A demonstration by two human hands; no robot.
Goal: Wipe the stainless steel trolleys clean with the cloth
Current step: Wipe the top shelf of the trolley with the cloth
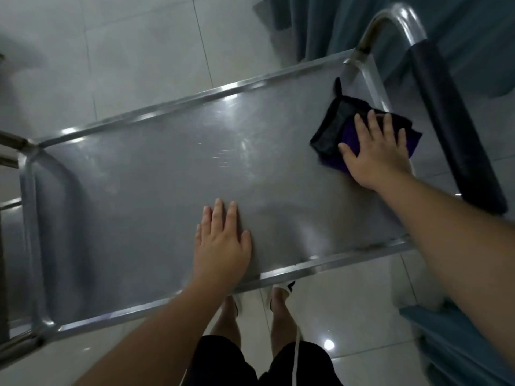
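Seen from above, a stainless steel trolley [167, 176] stretched across the view, its top a shallow tray with a raised rim on all sides. The only loose thing lying in that tray was a folded cloth [334, 132], dark purple and black, placed near the far right corner. The right hand [376, 151] lay flat on the cloth, fingers straight and spread, pressing it against the metal. The left hand [223, 243] rested palm down on the bare tray near the front rim, fingers straight and close together, holding nothing.

The steel surface looked dull grey, with faint streaks and small bright reflections. At the right end a curved tubular handle rose, with a dark padded bar [451, 129] running along it. At the left edge part of another metal frame [11, 151] showed.

Below, the floor [139, 51] was pale glossy tile. A blue-green curtain [334, 23] hung beyond the far right corner. The person's bare legs, dark shorts and light shoes showed under the front rim.
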